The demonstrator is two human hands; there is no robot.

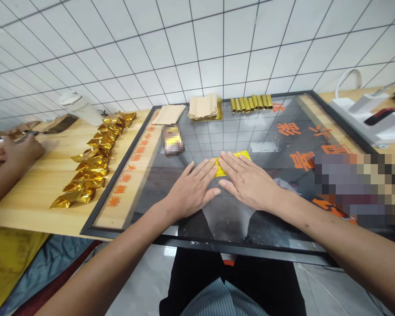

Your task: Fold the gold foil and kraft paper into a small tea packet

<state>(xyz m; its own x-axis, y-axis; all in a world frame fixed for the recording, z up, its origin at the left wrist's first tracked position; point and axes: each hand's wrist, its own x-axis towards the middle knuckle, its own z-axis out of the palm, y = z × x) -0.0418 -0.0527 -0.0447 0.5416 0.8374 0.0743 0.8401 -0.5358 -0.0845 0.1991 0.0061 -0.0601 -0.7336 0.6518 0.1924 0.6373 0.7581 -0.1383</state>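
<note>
A small sheet of shiny gold paper [244,155] lies on a black-framed glass panel [197,145], partly covered by my hands. My right hand [250,182] rests flat across the gold paper, its fingers stretched out to the upper left. Just to its left, my left hand [191,186] is spread flat, fingertips at the paper's left edge. Both thumbs point toward each other over the glass. Neither hand grips anything. Beyond them sit a stack of brown paper sheets [202,106] with gold backing and a row of rolled gold paper tubes [252,103].
A brown paper pile [169,114] and a blurred pack [173,140] lie at the panel's left. Folded gold foil pieces [95,160] line the wooden table [49,175]. Another person's hand [24,153] is far left, near a white bottle [80,107]. A power strip [358,118] is right.
</note>
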